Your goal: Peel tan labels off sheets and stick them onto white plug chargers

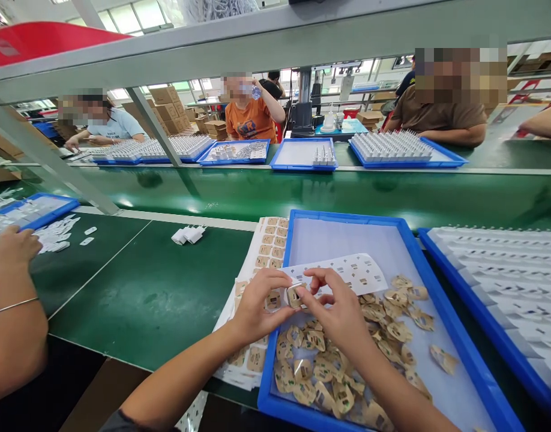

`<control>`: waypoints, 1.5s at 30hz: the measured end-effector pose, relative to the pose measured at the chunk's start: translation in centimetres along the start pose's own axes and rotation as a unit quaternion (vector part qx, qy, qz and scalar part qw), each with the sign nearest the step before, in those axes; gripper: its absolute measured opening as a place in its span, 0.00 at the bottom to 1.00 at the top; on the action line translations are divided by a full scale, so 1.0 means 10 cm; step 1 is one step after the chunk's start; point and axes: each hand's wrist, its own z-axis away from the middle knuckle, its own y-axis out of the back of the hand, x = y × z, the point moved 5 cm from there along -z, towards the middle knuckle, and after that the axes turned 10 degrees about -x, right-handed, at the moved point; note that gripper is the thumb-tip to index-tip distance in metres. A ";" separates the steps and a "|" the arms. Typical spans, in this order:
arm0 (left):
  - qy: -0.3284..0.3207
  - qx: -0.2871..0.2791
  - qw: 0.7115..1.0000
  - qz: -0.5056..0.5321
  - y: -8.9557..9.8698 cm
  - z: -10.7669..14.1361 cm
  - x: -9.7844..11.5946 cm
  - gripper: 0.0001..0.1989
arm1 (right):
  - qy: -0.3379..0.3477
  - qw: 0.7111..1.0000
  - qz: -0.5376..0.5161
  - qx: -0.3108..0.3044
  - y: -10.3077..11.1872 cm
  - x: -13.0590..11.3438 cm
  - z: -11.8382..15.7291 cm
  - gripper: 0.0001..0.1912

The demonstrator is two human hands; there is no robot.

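Observation:
A small white block-like piece with a tan sticker (295,296) on its face is held over the blue-rimmed tray. My left hand (261,303) pinches it between thumb and fingers from the left side. On its right edge press the thumb and finger of my right hand (336,306), closed on the sticker face. Behind the hands lies a white backing sheet (361,273) with small dark cut-out marks. Many crumpled tan paper liners (323,372) are heaped in the tray (404,231). Sheets of tan stickers (270,246) lie under and left of my left hand.
Another blue tray (491,324) with rows of white pieces stands at right. Several white plug-like pieces (188,234) lie on the green table (167,300). A co-worker's arm (12,288) is at left beside white flat pieces. A metal shelf beam (257,48) crosses above.

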 end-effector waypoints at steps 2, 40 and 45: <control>-0.003 0.019 1.000 0.003 0.01 0.01 0.01 0.18 | 0.011 0.999 -0.024 -0.042 -0.03 -0.01 -0.01 0.14; -0.124 0.077 0.979 -0.145 -0.05 0.14 0.18 0.17 | 0.061 0.968 -0.236 -0.052 -0.24 0.01 0.01 0.08; -0.124 0.077 0.981 -0.127 -0.05 0.14 0.18 0.18 | 0.038 0.957 -0.282 -0.053 -0.28 0.09 0.02 0.11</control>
